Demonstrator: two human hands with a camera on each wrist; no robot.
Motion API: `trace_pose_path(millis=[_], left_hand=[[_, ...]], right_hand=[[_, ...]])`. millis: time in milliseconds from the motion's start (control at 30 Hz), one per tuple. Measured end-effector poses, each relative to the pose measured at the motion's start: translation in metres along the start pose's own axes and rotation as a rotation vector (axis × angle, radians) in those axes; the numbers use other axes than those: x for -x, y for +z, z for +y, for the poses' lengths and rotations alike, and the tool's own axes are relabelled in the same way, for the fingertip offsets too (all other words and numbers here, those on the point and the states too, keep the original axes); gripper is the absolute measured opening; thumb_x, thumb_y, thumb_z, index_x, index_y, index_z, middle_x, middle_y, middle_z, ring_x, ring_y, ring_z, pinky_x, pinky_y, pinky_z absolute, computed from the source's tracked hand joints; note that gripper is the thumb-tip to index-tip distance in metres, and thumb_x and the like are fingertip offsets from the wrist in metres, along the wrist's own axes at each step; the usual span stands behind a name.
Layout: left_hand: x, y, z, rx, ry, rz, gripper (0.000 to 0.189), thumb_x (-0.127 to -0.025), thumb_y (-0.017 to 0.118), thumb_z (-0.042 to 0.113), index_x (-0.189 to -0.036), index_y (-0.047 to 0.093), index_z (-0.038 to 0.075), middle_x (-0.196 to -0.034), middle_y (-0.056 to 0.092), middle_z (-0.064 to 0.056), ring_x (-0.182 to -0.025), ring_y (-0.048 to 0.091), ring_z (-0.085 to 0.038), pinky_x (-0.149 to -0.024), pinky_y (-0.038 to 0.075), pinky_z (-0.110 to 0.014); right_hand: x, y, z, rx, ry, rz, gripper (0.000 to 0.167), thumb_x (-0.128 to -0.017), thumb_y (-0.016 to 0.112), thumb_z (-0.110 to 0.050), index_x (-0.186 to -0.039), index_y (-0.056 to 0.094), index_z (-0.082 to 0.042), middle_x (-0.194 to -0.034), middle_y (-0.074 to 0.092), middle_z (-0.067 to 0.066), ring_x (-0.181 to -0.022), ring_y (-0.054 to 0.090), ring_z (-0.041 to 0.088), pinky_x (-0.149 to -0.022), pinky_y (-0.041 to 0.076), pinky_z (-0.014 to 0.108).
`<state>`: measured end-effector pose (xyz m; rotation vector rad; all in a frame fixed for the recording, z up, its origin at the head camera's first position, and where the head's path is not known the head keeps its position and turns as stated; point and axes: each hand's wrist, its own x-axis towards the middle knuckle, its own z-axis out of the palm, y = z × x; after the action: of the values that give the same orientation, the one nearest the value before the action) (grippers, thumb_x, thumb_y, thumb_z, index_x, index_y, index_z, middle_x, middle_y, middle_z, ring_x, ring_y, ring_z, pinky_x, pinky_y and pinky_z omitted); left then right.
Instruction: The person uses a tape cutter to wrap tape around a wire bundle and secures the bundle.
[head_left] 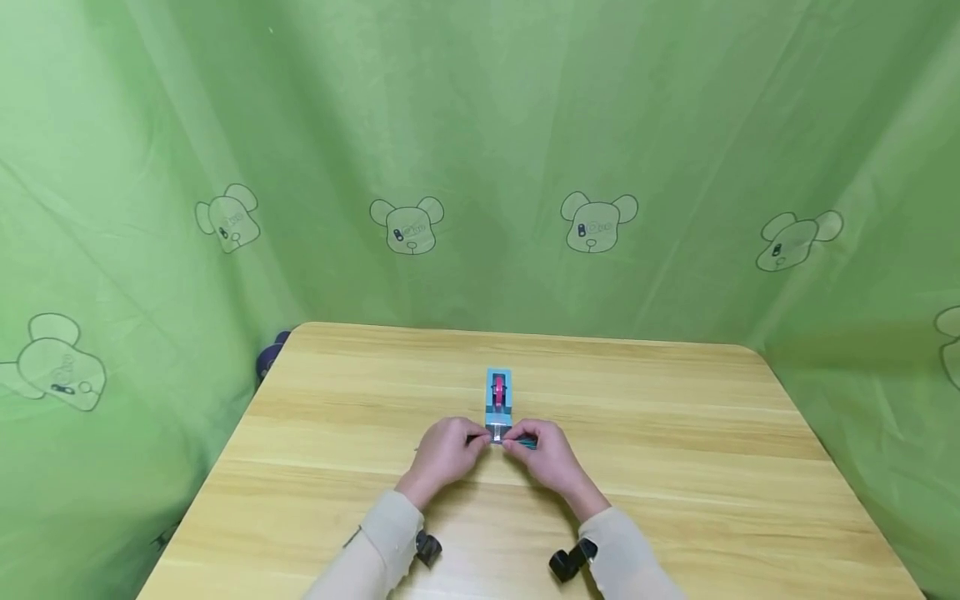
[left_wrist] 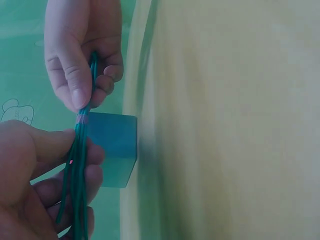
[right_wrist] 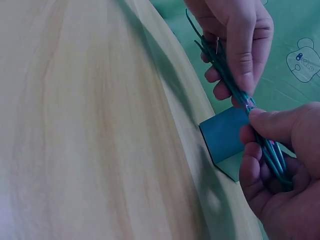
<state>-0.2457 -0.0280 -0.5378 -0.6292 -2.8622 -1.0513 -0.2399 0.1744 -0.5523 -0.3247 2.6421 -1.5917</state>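
A bundle of thin green strands (left_wrist: 79, 170), like wire or cord, lies across both hands. A band of clear, pinkish-looking tape (right_wrist: 248, 103) sits round its middle, between the two sets of fingertips. My left hand (head_left: 447, 450) pinches the bundle on one side of the band, where loose strand ends stick out. On the other side my right hand (head_left: 551, 457) grips the part with bent, looped strands, its thumb right at the band. Just beyond the fingertips stands a blue tape dispenser (head_left: 488, 398) with a pink-cored roll (head_left: 498, 392); the hands partly hide its front.
The wood-grain table (head_left: 645, 400) extends around the hands. A green curtain (head_left: 495, 108) with bear-head drawings surrounds the table's back and sides. Black wrist cameras (head_left: 428, 548) stick out from the sleeves. A dark purple object (head_left: 268, 360) shows past the table's back left corner.
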Motion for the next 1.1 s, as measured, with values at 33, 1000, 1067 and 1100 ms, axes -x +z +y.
trace_pose_path(millis=[33, 1000, 1067, 1100], left_hand=[[-0.001, -0.001, 0.000, 0.002, -0.007, -0.011, 0.012, -0.094, 0.069, 0.026, -0.097, 0.079, 0.019, -0.092, 0.073, 0.007, -0.067, 0.057, -0.003, -0.062, 0.047, -0.024], [-0.009, -0.001, -0.008, 0.013, -0.006, -0.040, 0.015, -0.095, 0.068, 0.030, -0.091, 0.078, 0.019, -0.073, 0.064, 0.012, -0.055, 0.048, -0.005, -0.054, 0.042, -0.024], [-0.008, 0.000, -0.008, 0.015, 0.002, -0.024, 0.014, -0.094, 0.069, 0.030, -0.091, 0.078, 0.019, -0.078, 0.068, 0.011, -0.058, 0.051, -0.005, -0.056, 0.043, -0.024], [-0.008, 0.001, -0.008, 0.015, 0.003, -0.019, 0.014, -0.094, 0.069, 0.030, -0.091, 0.078, 0.019, -0.081, 0.069, 0.011, -0.060, 0.052, -0.004, -0.057, 0.044, -0.024]], right_hand=[[0.000, 0.000, 0.000, -0.005, 0.004, 0.003, 0.004, -0.087, 0.077, -0.015, -0.086, 0.073, -0.013, -0.088, 0.068, -0.006, -0.086, 0.060, 0.017, -0.083, 0.049, 0.039], [-0.002, 0.002, -0.001, -0.009, -0.013, 0.044, 0.009, -0.088, 0.075, -0.009, -0.092, 0.075, -0.017, -0.096, 0.071, -0.003, -0.098, 0.063, 0.019, -0.091, 0.050, 0.043], [-0.003, 0.001, -0.003, -0.025, 0.020, 0.039, 0.007, -0.089, 0.074, -0.010, -0.092, 0.075, -0.016, -0.096, 0.071, -0.002, -0.097, 0.063, 0.018, -0.090, 0.050, 0.041], [-0.003, 0.001, -0.004, -0.036, 0.034, 0.038, 0.005, -0.090, 0.073, -0.011, -0.092, 0.075, -0.015, -0.096, 0.071, -0.002, -0.096, 0.063, 0.018, -0.088, 0.051, 0.040]])
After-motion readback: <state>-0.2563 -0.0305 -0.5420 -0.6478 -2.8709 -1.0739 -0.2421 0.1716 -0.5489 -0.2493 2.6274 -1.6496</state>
